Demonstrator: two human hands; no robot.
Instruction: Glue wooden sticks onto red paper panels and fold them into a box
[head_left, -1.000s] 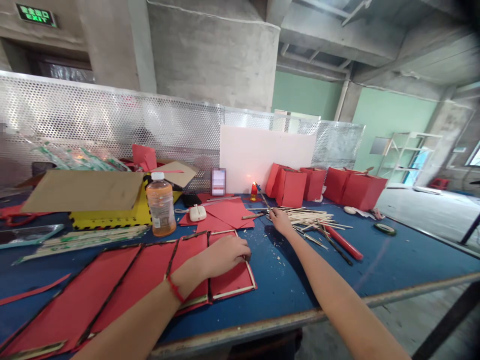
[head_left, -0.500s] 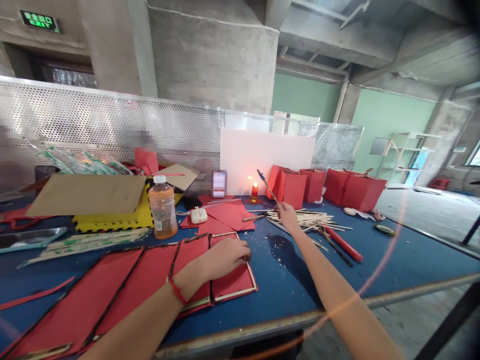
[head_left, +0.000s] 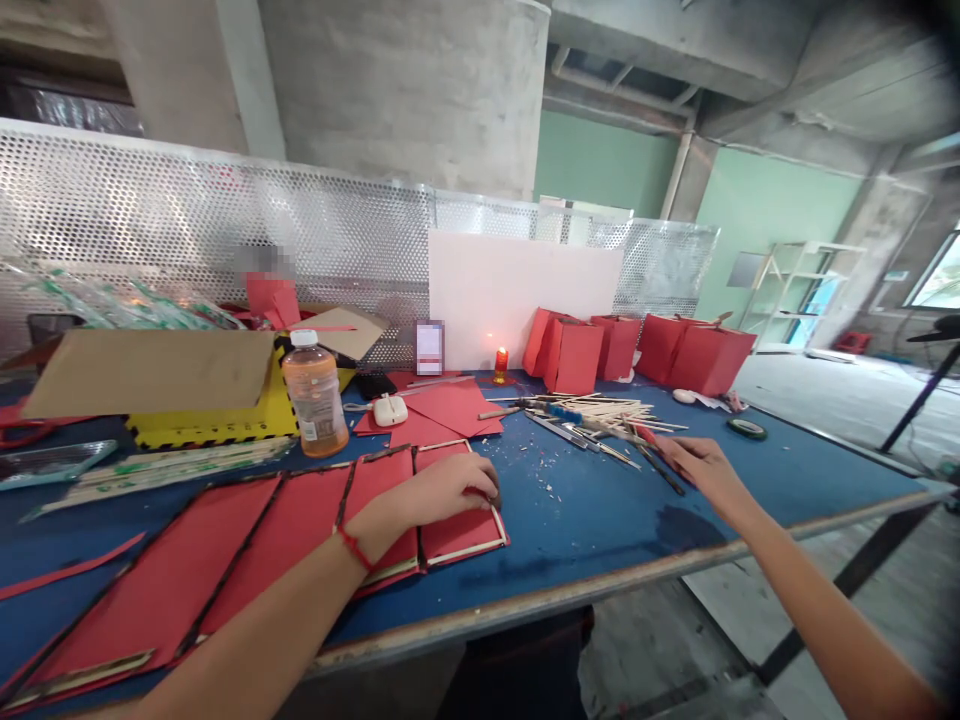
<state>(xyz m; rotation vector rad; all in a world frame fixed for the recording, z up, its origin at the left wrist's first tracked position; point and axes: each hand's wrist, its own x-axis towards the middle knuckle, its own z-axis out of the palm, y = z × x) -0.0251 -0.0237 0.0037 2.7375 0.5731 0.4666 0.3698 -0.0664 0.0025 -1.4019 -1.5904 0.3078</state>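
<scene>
Concrete pillars and a perforated metal screen (head_left: pixel 247 220) close off the far side of a long blue counter (head_left: pixel 577 530), with pale green walls beyond. Near the counter's front edge, the left hand (head_left: pixel 442 490) lies palm down on a red paper panel (head_left: pixel 457 530) edged with thin wooden sticks, the nearest of a row of similar panels stretching toward the lower left. The panel's long axis runs roughly from the counter's far side toward the person, and the left arm comes across it from the left. The left fingers (head_left: pixel 480 482) are loosely curled together, their tips at the panel's right-hand stick edge; whether they grip that stick or only rest on it cannot be told.

The right hand (head_left: pixel 701 470) is well apart, out toward the counter's right side. Its fingers (head_left: pixel 671 450) are open and slightly spread, pointing left toward a red tube (head_left: pixel 646 434), which lies slanted and is the nearer to this hand. The fingertips are at or just beside its end, but contact cannot be told. A slender dark rod (head_left: pixel 664 472) lies just below them, and a heap of wooden sticks (head_left: pixel 607 408) lies beyond.
</scene>
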